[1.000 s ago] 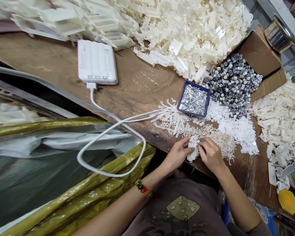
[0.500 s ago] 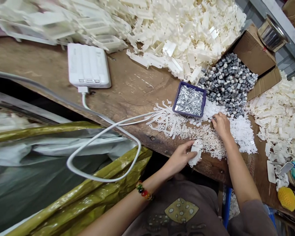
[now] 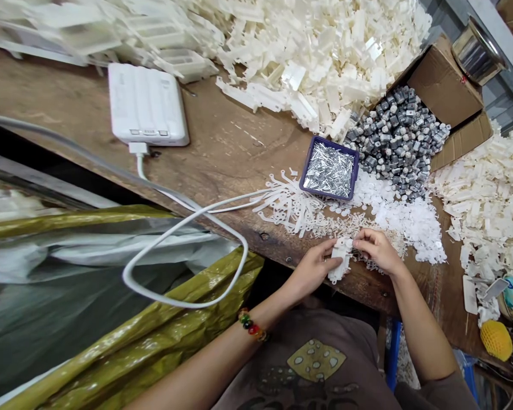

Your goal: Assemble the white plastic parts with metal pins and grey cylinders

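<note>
My left hand [image 3: 315, 265] grips a small white plastic housing [image 3: 341, 261] by its left side, over the table's front edge. At the housing's upper right corner my right hand [image 3: 377, 249] has its thumb and fingers pinched together; whatever is between them is too small to make out. Under and behind my hands lie small cream plastic clips [image 3: 350, 223]. White round discs [image 3: 410, 222] are heaped to the right. Beyond them a dark purple tray [image 3: 356, 181] holds many thin metal pins [image 3: 330, 171]. Long white plastic strips [image 3: 293, 208] fan out left of the tray.
Grey-and-white small blocks [image 3: 399, 134] spill from a cardboard box [image 3: 444, 82]. Piles of cream plastic parts [image 3: 308, 51] cover the back, with more on the right. A white power bank [image 3: 147, 105] sits left, its white cable [image 3: 183, 304] looping past the table edge. A yellow net-covered object [image 3: 496, 340] lies far right.
My right hand has come back from the white discs to the housing's upper right corner, its fingers now pinched there. My left hand still holds the housing. The view has shifted slightly.
</note>
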`<state>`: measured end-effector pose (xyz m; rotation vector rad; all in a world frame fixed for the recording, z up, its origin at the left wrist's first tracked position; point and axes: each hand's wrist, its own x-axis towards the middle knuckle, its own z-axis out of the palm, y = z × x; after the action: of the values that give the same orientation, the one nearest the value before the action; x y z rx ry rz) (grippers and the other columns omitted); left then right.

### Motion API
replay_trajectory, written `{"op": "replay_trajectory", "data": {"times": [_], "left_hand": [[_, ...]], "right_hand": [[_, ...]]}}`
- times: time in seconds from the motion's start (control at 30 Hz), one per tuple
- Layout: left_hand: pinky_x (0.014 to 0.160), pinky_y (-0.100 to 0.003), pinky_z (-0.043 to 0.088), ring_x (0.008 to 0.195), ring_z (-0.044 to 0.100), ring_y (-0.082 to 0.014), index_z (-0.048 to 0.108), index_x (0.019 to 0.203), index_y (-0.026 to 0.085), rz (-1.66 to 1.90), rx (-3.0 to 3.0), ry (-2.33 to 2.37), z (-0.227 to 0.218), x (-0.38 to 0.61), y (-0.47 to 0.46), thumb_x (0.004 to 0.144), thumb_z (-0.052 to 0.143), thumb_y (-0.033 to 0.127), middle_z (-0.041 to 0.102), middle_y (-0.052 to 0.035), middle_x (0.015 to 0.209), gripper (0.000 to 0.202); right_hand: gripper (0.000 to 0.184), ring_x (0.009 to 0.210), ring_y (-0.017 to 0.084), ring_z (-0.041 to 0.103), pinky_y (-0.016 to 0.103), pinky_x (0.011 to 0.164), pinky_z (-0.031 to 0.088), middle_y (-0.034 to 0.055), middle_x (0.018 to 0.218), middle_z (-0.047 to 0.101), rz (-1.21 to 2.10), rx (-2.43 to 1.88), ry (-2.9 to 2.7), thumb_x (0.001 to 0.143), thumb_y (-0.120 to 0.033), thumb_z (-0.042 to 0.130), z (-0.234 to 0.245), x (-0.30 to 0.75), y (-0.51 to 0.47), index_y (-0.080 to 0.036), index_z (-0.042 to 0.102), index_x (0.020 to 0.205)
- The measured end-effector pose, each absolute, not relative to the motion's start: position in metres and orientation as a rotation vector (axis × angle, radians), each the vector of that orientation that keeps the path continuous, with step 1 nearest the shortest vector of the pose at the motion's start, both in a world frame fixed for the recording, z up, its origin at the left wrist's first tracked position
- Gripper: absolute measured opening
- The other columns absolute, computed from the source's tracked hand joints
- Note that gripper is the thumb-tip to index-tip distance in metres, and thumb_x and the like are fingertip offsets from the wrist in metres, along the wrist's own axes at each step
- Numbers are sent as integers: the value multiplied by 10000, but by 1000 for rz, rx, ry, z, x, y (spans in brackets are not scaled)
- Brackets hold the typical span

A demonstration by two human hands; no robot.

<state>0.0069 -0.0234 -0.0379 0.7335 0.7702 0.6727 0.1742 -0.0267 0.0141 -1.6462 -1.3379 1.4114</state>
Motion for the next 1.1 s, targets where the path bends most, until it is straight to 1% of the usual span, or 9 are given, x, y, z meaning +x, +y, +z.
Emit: {"op": "replay_trajectory", "data": {"times": [0.2,0.33,0.43,0.57,0.67,0.77,0.87,1.03,1.1], "left_hand": [[645,-294,500,666,624,-173,543,1142,99,658,735,772,-34,5,-24,624,669,209,691,-69,892,544],[639,-288,506,634,617,-161,559,1092,119,645,691,762,-27,4,-23,615,662,202,689,-33,821,495],[616,-277,506,627,617,-156,557,1092,139,613,666,773,-22,3,-22,615,660,205,685,-19,819,492],[611,-286,506,649,613,-162,557,1085,147,551,679,741,-20,7,-24,595,682,220,672,-33,898,511],[638,-280,498,689,610,-173,571,1069,139,606,736,800,-18,11,-23,594,686,243,668,-34,885,500],[651,-282,490,705,611,-184,567,1115,124,640,784,809,-15,14,-22,618,678,280,672,-46,866,532],[638,-278,481,677,604,-171,550,1173,116,600,789,736,-12,18,-22,630,665,274,684,-55,856,577],[621,-253,463,722,608,-185,540,1212,103,590,876,720,-10,31,-24,644,633,256,694,-60,872,596],[625,-252,463,741,609,-196,543,1215,97,594,948,728,-9,33,-25,657,611,251,697,-66,891,584]], "right_hand": [[167,405,76,354,203,413,245,-79,478,423,1408,-1712,-1323,712,-342,572,9,169,-24,-183,526,696],[215,398,88,372,209,422,279,-78,461,423,1247,-1790,-1346,732,-398,562,8,168,-33,-192,518,691],[246,493,114,456,227,501,348,-39,554,509,852,-1936,-1403,767,-429,529,12,194,-45,-190,557,719],[218,685,162,525,268,644,393,35,750,586,192,-2193,-1490,818,-320,449,17,255,-58,-175,608,788],[195,769,180,532,282,690,394,62,864,567,63,-2266,-1737,805,-237,456,14,285,-58,-182,633,864],[163,772,179,523,283,687,394,59,869,542,70,-2275,-1823,800,-218,474,11,291,-53,-190,633,824],[140,759,169,518,286,699,404,44,823,543,215,-2149,-1640,797,-260,505,16,277,-52,-186,619,762],[135,662,129,509,249,599,407,-1,764,561,999,-1652,-1263,733,-333,626,32,224,-61,-205,619,777],[136,622,112,484,233,559,381,-11,740,549,1162,-1542,-1186,710,-331,654,35,202,-61,-205,622,750]]}}
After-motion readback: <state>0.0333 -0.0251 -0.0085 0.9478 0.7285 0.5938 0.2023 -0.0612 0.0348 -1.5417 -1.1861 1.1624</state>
